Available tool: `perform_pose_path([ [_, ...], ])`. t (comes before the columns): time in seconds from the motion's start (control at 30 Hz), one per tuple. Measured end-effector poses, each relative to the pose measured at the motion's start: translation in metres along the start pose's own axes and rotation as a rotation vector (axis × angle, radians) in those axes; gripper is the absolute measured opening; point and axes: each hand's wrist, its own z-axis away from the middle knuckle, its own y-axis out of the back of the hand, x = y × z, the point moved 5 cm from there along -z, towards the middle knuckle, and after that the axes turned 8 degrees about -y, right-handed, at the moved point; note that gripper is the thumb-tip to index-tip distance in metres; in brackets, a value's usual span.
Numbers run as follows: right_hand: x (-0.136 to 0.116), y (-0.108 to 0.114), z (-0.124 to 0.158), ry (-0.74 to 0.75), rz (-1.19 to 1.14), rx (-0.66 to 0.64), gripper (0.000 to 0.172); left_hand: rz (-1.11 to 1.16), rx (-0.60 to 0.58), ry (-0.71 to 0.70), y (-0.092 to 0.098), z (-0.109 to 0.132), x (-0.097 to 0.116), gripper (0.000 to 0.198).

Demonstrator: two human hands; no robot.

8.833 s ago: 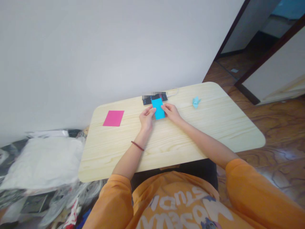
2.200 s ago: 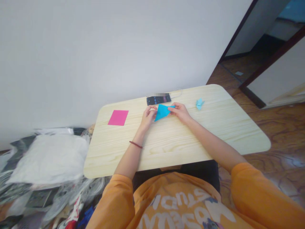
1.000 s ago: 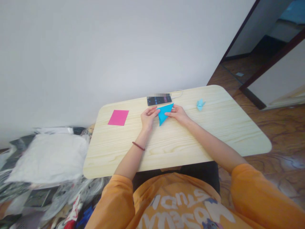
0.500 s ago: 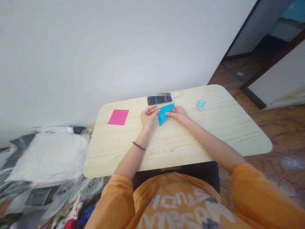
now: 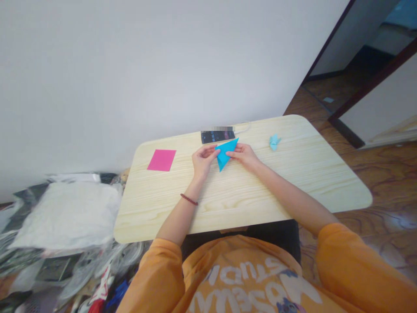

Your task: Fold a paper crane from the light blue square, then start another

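Note:
A bright blue sheet of origami paper (image 5: 224, 155), folded into a triangle, is held up between both hands over the middle of the table. My left hand (image 5: 203, 159) pinches its left corner, thumb on the near face. On the right side, my right hand (image 5: 245, 155) grips the paper with the thumb in front and the fingers behind. One point of the triangle hangs toward me, and a flap bulges slightly near it. The fingers behind the paper are partly hidden.
A square of pink paper (image 5: 162, 160) lies at the table's left. Behind my hands is a phone (image 5: 217, 136) with a white cable (image 5: 243, 128). A small light-blue folded paper piece (image 5: 274, 141) rests on the right of the wooden table (image 5: 247, 195). Plastic-wrapped bundles (image 5: 68, 213) crowd the left.
The blue paper has tilted slightly, its lower point shifting a little to the right. Both hands keep their grip in nearly the same place.

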Motion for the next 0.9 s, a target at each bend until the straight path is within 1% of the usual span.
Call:
perform_pose_path([
  [0.2, -0.0032, -0.0024, 0.0027, -0.002, 0.007, 0.009, 0.042, 0.001, 0.005, 0.009, -0.0001, 0.0003, -0.0021, 0.033],
  [0.53, -0.0051, -0.0012, 0.0038, 0.002, 0.017, 0.043, 0.042, 0.028, -0.003, 0.044, -0.0013, 0.0008, -0.0016, 0.035],
  [0.9, -0.0046, 0.0006, 0.0028, 0.020, 0.032, 0.067, 0.045, 0.065, 0.003, 0.062, -0.0023, 0.0005, -0.0025, 0.033],
])
